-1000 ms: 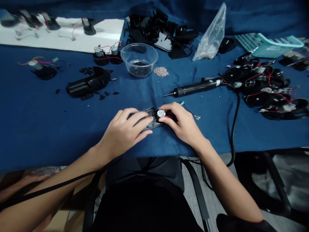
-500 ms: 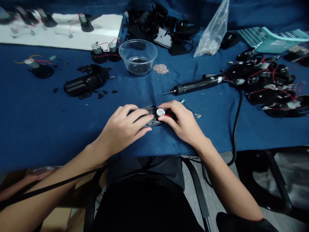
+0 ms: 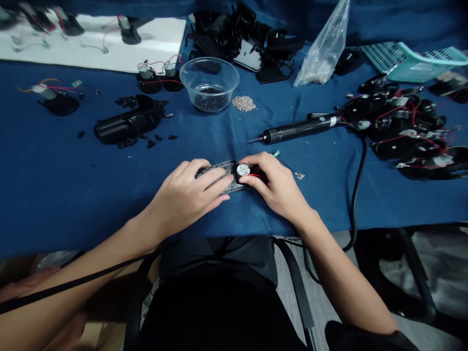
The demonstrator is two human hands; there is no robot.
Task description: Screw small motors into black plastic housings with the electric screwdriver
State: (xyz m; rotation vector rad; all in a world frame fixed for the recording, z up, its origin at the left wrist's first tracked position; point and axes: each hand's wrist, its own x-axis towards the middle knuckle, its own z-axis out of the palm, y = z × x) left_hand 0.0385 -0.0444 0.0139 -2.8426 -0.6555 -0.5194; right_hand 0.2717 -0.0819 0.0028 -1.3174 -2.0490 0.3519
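Observation:
A flat black plastic housing [image 3: 228, 169] lies on the blue cloth in front of me. My left hand [image 3: 193, 191] holds its left end, the fingers curled over the top. At the right end sits a small round motor [image 3: 243, 169] with a white face and red wires. My right hand [image 3: 272, 183] grips the motor's part between thumb and index finger. Just past that hand lies a small green board on a dark wire [image 3: 288, 164]. An electric screwdriver [image 3: 300, 130] rests farther back, its bit pointing left.
A clear bowl [image 3: 209, 85] of small black pieces stands beside a pile of screws [image 3: 244, 103]. Black shells [image 3: 126, 122] lie at left; wired motor assemblies [image 3: 413, 122] crowd the right near a teal basket [image 3: 415, 61]. Another person's hand [image 3: 31, 282] shows at lower left.
My left hand's fingers have shifted slightly over the housing, leaving more of it visible. My right hand stays on the motor. The other person's hand at lower left has moved.

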